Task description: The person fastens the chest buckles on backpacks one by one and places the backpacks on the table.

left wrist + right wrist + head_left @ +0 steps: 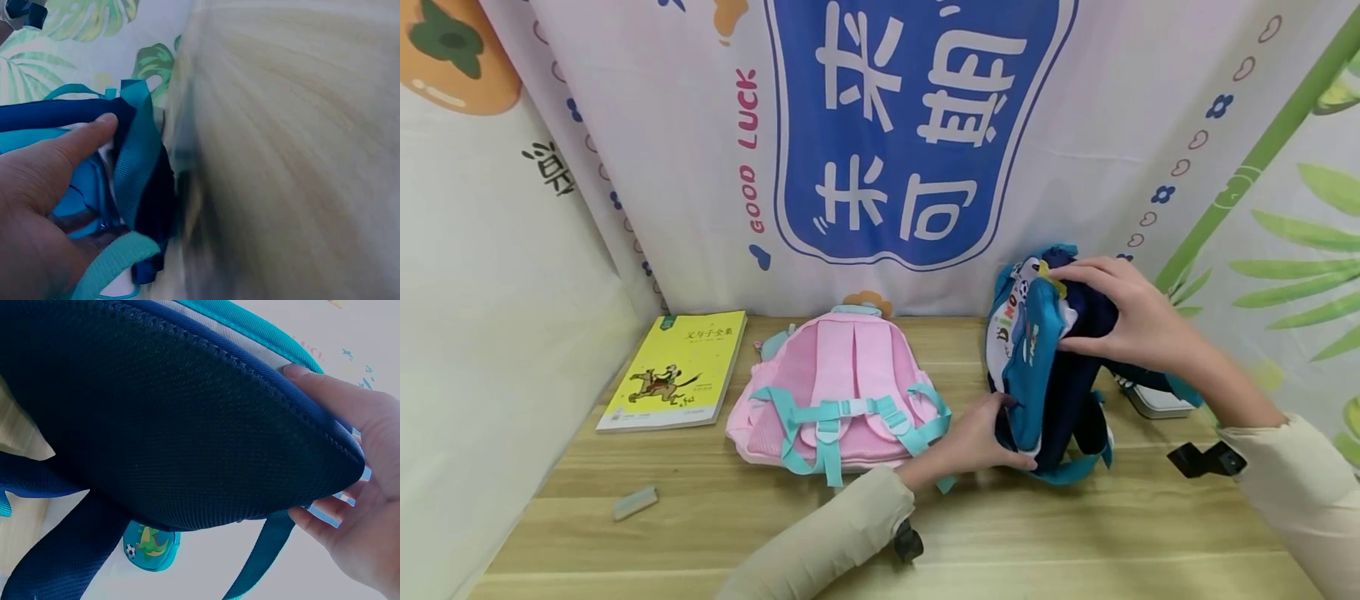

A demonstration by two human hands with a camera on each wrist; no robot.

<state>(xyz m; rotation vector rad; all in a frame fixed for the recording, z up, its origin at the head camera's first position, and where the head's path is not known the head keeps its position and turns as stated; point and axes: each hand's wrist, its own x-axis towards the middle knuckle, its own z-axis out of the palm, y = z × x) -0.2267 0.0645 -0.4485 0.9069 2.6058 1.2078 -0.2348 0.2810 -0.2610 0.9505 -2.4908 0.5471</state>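
Observation:
A blue and teal children's backpack [1033, 367] with a "DINO" print stands on edge at the table's right side. My right hand [1127, 317] grips its upper end; in the right wrist view the thumb lies on the trim and the fingers curl behind the dark mesh back panel [156, 425]. Low on the bag, my left hand [973, 437] holds the bottom end, its thumb on the dark blue edge [81, 106] in the left wrist view. Teal webbing [134, 162] hangs beside that hand. The left fingertips are partly hidden by the bag.
A pink backpack [835, 354] with mint straps lies left of the blue one, close to my left wrist. Farther left are a yellow book [677, 367] and a small grey block [636, 503]. Behind the blue bag sits a whitish box-like thing [1157, 402]. Printed cloth [700, 208] backs the table.

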